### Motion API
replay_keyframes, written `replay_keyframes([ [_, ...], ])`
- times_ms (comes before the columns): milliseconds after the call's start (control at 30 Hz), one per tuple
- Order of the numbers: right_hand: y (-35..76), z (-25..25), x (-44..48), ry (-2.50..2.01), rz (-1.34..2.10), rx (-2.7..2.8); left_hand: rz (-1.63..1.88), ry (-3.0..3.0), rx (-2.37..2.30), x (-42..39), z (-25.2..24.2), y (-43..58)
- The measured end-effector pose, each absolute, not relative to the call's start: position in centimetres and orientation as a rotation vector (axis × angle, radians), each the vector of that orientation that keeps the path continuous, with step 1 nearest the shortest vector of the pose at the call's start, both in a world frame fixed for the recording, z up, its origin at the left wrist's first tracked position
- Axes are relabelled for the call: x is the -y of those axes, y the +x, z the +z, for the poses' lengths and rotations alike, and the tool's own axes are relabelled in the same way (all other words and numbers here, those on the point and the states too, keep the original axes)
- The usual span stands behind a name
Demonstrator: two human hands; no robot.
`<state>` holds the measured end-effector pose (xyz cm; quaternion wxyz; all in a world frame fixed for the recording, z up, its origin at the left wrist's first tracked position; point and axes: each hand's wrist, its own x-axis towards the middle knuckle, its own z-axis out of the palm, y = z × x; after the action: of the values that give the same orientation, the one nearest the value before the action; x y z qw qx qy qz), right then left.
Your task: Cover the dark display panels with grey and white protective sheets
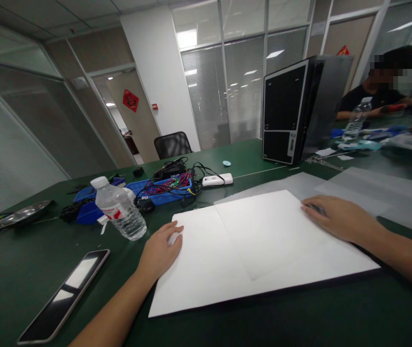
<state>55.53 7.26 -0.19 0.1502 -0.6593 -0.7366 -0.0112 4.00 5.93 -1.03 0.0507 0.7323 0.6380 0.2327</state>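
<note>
A large white sheet (249,255) lies flat on the green table (18,270), with a second, thinner sheet (263,226) laid over its right half. My left hand (160,248) rests palm down on the sheet's left edge, fingers together and flat. My right hand (336,217) lies flat on the upper right corner of the sheets, fingers stretched out. Neither hand holds anything.
A water bottle (121,209) lies just left of my left hand, a phone (64,294) nearer me. Blue trays with tangled cables (169,185) and a white device (217,180) sit behind. A computer tower (288,113) stands at the back right; another person sits beyond it. Translucent sheets (372,193) lie right.
</note>
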Motion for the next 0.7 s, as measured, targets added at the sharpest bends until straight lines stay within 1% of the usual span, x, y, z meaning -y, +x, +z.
replay_keyframes([
  [133, 53.2, 0.2, -5.6, -1.799, -0.061, 2.194, 0.719, 2.243, -1.935, -5.9, -1.1, 3.9],
  [300, 51.7, 0.3, -4.5, -1.494, -0.092, 2.319, 0.727, 2.262, -1.920, -5.9, -1.1, 3.9],
  [400, 52.4, 0.1, -4.9, -1.483, -0.112, 2.311, 0.732, 2.263, -1.911, -5.8, -1.1, 3.9],
  [533, 52.6, 0.1, -5.2, -1.483, -0.029, 2.324, 0.757, 2.257, -1.903, -5.8, -1.2, 3.9],
  [700, 51.5, 0.5, -4.4, -1.231, 0.116, 2.486, 0.767, 2.242, -1.892, -6.0, -1.6, 3.5],
])
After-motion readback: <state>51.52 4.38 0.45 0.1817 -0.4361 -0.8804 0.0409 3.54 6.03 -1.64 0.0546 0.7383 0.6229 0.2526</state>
